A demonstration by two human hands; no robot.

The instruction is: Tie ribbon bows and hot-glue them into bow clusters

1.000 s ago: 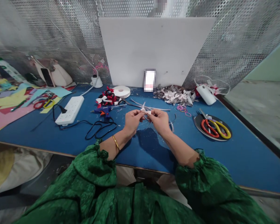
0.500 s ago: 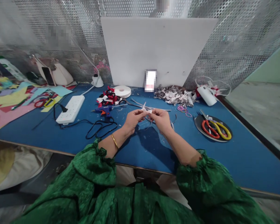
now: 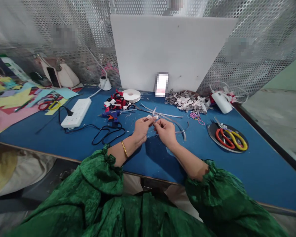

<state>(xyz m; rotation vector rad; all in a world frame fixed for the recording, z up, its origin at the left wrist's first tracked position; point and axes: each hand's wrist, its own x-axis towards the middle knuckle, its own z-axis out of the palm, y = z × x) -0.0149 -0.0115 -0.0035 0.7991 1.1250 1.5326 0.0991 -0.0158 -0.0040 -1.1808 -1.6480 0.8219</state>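
Over the blue table [image 3: 39, 138], my left hand [image 3: 142, 128] pinches a small white ribbon bow [image 3: 153, 116] between thumb and fingers. My right hand [image 3: 164, 131] is closed just to its right and a little nearer to me, fingertips pinched close to the bow; a thin thread seems to run from them, too fine to be sure. Loose white ribbon strips [image 3: 174, 119] lie on the table behind both hands. A gold bangle [image 3: 124, 149] is on my left wrist.
Behind lie a blue glue gun [image 3: 112, 115], a white ribbon roll [image 3: 131, 95], a red, black and white bow pile [image 3: 115, 102], a grey-white bow heap [image 3: 187, 100], small elastic bands [image 3: 196, 117], a power strip [image 3: 76, 113] and scissors on a dark plate [image 3: 230, 138]. Coloured paper [image 3: 12, 105] covers the left.
My right hand has drawn back from the bow, down and towards me. The view has shifted slightly; the left hand still holds the bow.
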